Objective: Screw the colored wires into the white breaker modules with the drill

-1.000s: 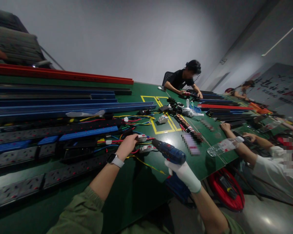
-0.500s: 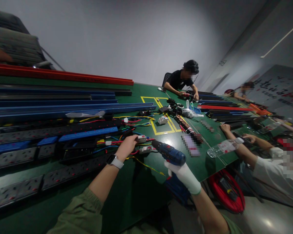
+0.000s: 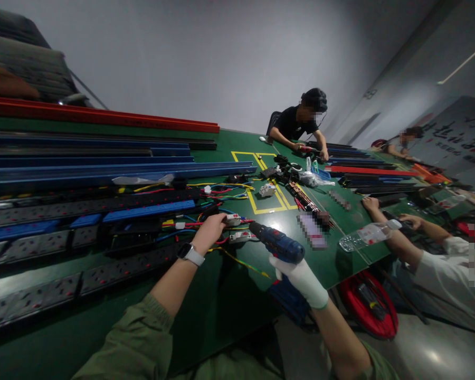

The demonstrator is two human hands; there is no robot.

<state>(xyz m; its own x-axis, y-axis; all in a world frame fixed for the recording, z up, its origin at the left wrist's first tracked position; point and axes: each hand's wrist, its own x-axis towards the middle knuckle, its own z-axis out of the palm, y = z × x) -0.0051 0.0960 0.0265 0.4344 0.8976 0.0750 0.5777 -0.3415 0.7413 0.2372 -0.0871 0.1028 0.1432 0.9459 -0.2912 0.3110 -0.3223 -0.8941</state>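
Two-handed work with a power drill point(image 3: 279, 243) at a green surface point(image 3: 206, 322), seen from the worker's head. Nearest, the right grip point(image 3: 301, 279), in a white glove, is closed round the drill's handle; the drill's body lies above this grip, its chuck directed toward the left grip, and its blue base hangs below. The left grip point(image 3: 210, 232), bare, with a wristwatch point(image 3: 190, 255) behind it, is narrowed on a white module point(image 3: 233, 219) at its fingertips, just ahead of the drill's nose; whether the bit touches it cannot be told. A second white module point(image 3: 241, 236) lies just beside the left grip, between it and the right. A yellow-green wire point(image 3: 263, 274) ends near the drill, and black socket strips point(image 3: 119, 272) stretch out to the left of the left grip. Probable faults: a bit set at an angle may slip from the module, reaching the fingertips so close to it; a light fingertip hold may let the module twist under torque; the loose wire could catch if the drill dips. Farther off, to the right of the right grip, lies a clear bottle point(image 3: 368, 236); beyond both grips come a third white module point(image 3: 266, 190), blue rails point(image 3: 221, 168) and a seated co-worker point(image 3: 301, 124).
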